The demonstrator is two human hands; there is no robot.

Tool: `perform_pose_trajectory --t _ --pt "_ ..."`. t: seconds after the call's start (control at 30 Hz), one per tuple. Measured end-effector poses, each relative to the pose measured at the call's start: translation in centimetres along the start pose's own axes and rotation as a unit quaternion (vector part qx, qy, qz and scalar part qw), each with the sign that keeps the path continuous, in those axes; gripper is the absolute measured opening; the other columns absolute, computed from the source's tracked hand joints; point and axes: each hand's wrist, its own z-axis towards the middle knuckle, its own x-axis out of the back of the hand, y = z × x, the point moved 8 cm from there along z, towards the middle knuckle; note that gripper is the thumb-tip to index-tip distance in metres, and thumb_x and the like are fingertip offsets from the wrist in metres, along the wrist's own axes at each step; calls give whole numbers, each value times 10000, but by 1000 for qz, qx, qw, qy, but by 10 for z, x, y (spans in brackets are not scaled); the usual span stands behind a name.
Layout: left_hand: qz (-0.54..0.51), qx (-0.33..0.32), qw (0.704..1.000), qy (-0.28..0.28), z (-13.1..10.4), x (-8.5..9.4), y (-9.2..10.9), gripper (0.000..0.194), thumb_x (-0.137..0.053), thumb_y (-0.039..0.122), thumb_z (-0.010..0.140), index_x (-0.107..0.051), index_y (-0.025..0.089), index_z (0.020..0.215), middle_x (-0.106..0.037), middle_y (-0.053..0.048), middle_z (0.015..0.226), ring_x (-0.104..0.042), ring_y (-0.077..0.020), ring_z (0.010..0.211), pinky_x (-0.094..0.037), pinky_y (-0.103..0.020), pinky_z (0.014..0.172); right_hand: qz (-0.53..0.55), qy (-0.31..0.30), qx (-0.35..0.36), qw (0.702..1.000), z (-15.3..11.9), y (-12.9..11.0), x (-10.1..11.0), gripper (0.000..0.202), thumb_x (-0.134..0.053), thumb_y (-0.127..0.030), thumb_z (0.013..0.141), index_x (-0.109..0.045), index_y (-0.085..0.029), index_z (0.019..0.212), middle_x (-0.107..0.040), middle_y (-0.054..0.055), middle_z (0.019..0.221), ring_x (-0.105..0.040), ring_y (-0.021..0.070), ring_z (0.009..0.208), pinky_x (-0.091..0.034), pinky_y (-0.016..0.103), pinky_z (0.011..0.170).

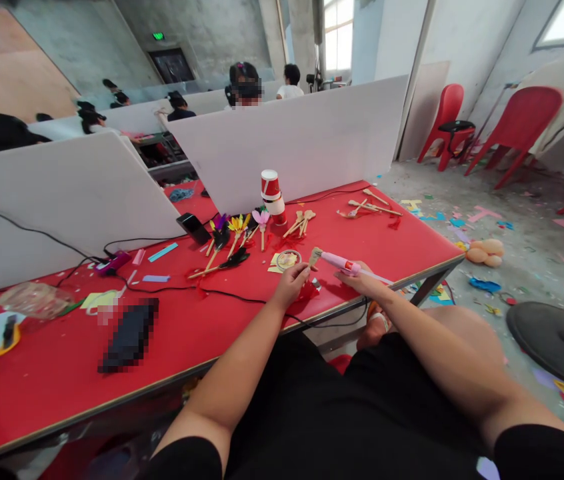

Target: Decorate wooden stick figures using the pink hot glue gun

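My right hand (363, 280) is closed around a pink glue gun (337, 261), whose tip points left. A pale glue stick (378, 276) sticks out of its back end. My left hand (292, 281) pinches a small tan wooden piece (315, 257) right by the gun's tip; whether the two touch, I cannot tell. Just left of it lies a round clear tape roll (289, 259) on a yellow paper (276, 264). Red threads (308, 289) hang below my left fingers. Several spoon-shaped wooden sticks (303, 219) lie behind my hands.
Feather-topped sticks (237, 225) lie left of stacked red-and-white cups (273, 197). More sticks (369, 205) rest at the far right. A black cable (222, 291) crosses the red table (192, 347). White partitions (292, 143) border its back; people sit beyond. Paper scraps litter the floor.
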Motion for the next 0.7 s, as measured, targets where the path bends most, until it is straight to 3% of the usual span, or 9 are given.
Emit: perform_pose_trajectory --t 0.13,0.4,0.57,0.7 --pt "-6 -2 1000 8 0 0 4 484 -711 612 961 -799 145 1052 -498 32 650 -445 -123 611 -350 -262 615 18 7 -15 1000 1 11 2 546 -721 -712 876 -600 -216 682 -561 9 579 -467 146 551 -335 317 551" --pt "-20 10 1000 15 -2 -2 6 464 -790 629 897 -742 168 929 -529 34 681 -447 -111 609 -379 -259 622 40 45 -21 998 0 16 1 553 -759 -743 826 -601 -228 697 -569 17 583 -486 163 563 -363 319 561" --pt "-42 18 999 17 -1 -6 8 569 -828 719 839 -730 162 900 -530 36 649 -449 -99 570 -386 -251 590 23 79 2 997 14 2 -15 400 -645 -626 865 -527 -256 768 -560 2 650 -492 178 613 -385 326 594" --pt "-72 30 996 41 1 -3 3 743 -718 880 830 -707 156 995 -601 16 707 -359 -63 491 -305 -244 503 -20 89 31 995 33 -11 -32 210 -566 -455 852 -473 -268 833 -553 -10 748 -508 190 679 -388 327 641"
